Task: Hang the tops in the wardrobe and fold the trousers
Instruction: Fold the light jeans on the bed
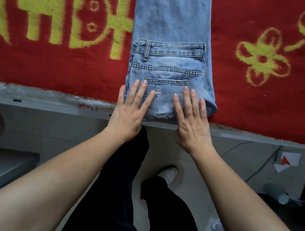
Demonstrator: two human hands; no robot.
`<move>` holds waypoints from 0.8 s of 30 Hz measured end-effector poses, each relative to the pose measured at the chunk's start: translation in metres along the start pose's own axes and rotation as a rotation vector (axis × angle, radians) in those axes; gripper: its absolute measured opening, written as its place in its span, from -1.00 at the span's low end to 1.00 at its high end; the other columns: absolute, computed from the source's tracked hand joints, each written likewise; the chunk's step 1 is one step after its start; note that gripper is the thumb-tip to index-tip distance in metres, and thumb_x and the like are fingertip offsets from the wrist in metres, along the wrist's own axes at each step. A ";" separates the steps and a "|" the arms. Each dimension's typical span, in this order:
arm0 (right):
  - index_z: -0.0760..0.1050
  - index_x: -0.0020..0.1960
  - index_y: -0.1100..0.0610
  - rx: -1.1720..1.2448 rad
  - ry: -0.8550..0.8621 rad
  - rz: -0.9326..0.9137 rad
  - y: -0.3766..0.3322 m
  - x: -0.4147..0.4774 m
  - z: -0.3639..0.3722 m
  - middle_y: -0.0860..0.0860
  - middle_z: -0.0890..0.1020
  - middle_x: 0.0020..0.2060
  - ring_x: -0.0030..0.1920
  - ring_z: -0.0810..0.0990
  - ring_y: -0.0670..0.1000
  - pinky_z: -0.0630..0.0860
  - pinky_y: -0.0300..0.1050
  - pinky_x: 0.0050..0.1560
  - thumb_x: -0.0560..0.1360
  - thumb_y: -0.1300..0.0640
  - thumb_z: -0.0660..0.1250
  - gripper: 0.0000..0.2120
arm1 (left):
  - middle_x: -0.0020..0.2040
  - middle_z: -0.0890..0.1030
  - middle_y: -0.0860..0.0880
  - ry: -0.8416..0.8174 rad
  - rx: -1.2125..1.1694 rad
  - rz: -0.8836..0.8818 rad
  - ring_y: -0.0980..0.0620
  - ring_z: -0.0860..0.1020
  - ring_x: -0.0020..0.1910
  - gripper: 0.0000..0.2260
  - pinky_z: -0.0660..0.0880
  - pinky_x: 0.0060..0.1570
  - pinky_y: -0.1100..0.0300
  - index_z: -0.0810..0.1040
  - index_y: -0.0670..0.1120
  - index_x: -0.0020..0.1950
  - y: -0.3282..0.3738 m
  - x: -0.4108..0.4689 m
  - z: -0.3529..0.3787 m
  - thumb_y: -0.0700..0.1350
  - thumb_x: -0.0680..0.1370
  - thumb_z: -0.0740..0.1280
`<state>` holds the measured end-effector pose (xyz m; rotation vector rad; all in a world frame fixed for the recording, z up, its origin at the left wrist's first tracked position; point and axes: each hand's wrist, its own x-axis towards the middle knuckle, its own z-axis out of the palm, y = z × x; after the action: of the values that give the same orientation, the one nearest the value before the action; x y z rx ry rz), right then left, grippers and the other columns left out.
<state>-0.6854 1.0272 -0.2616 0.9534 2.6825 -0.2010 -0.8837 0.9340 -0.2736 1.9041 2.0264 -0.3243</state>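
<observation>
The left hand (pixel 130 109) lies flat, fingers straight, on the jeans (pixel 172 28), folded at the near edge of the red blanket (pixel 54 70); the right hand (pixel 191 121) presses likewise (nothing gripped). The fold seems to overhang that edge slightly, so lifting both palms may let it slide off or spring open.

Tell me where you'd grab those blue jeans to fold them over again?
Probably the near folded edge, pinched at its two corners, coming from the person's side. The jeans lie flat on the red blanket with the waistband doubled back over the legs, so that edge is thick and close. The left hand and right hand rest flat there. The far end runs out of view.
</observation>
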 end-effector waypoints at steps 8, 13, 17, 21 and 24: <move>-0.10 0.61 0.19 -0.007 -0.252 0.023 0.009 0.018 -0.010 0.26 -0.05 0.58 0.58 -0.10 0.29 0.26 0.21 0.43 0.57 0.26 0.12 -0.32 | 0.58 -0.17 -0.26 -0.233 0.004 -0.009 -0.28 -0.14 0.56 -0.33 -0.01 0.48 -0.23 -0.13 -0.21 0.58 0.001 0.018 -0.017 -0.17 0.59 0.19; 0.09 0.57 0.11 0.132 -0.335 -0.030 0.019 -0.004 -0.059 0.10 0.14 0.56 0.57 0.05 0.14 0.45 0.07 0.32 0.56 0.14 0.22 -0.37 | 0.60 -0.01 -0.18 -0.397 -0.214 -0.016 -0.18 -0.02 0.57 -0.37 0.07 0.49 -0.11 0.03 -0.18 0.57 0.001 -0.006 -0.064 -0.27 0.56 0.22; 0.32 0.46 0.06 0.277 -0.394 -0.045 0.024 -0.030 -0.110 0.04 0.40 0.37 0.42 0.33 0.10 0.49 0.04 0.23 0.50 0.13 0.27 -0.48 | 0.36 0.43 -0.19 -0.406 -0.370 -0.070 -0.20 0.40 0.35 -0.57 0.40 0.25 -0.03 0.34 -0.15 0.39 0.015 -0.037 -0.107 -0.24 0.51 0.23; 0.45 0.39 0.03 0.359 -0.483 -0.001 0.026 -0.055 -0.149 0.03 0.42 0.32 0.28 0.51 0.15 0.48 0.01 0.24 0.47 0.14 0.27 -0.53 | 0.28 0.55 -0.16 -0.402 -0.475 -0.123 -0.18 0.48 0.27 -0.58 0.44 0.17 0.06 0.40 -0.09 0.37 0.029 -0.073 -0.137 -0.21 0.50 0.23; 0.50 0.36 0.02 0.435 -0.454 0.060 0.037 -0.056 -0.171 0.08 0.42 0.21 0.16 0.55 0.16 0.48 -0.04 0.20 0.45 0.09 0.33 -0.53 | 0.15 0.62 -0.13 -0.326 -0.613 -0.220 -0.14 0.53 0.19 -0.69 0.45 0.07 0.14 0.54 -0.10 0.21 0.025 -0.082 -0.156 -0.21 0.47 0.27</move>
<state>-0.6584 1.0605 -0.0826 0.9594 2.2245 -0.8999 -0.8693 0.9219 -0.0970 1.1814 1.8350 -0.0442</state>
